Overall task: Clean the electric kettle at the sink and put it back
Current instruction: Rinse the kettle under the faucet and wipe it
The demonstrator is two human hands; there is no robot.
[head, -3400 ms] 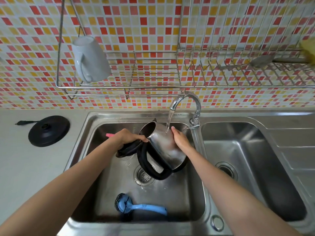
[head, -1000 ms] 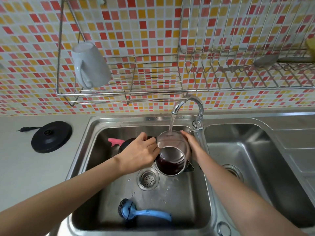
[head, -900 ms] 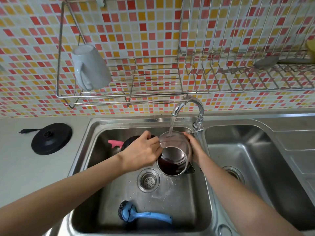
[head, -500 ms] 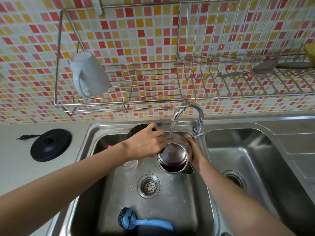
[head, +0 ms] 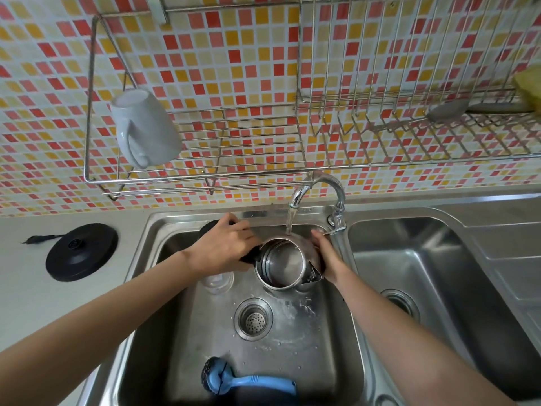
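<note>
A white mug (head: 145, 128) hangs on the wire rack (head: 263, 171); a blue brush (head: 248, 383) lies below.

Both forearms are bare to the frame's edge, with no sleeves in view, and the left hand (head: 225, 247) and right hand (head: 328, 257) are ungloved.
</note>
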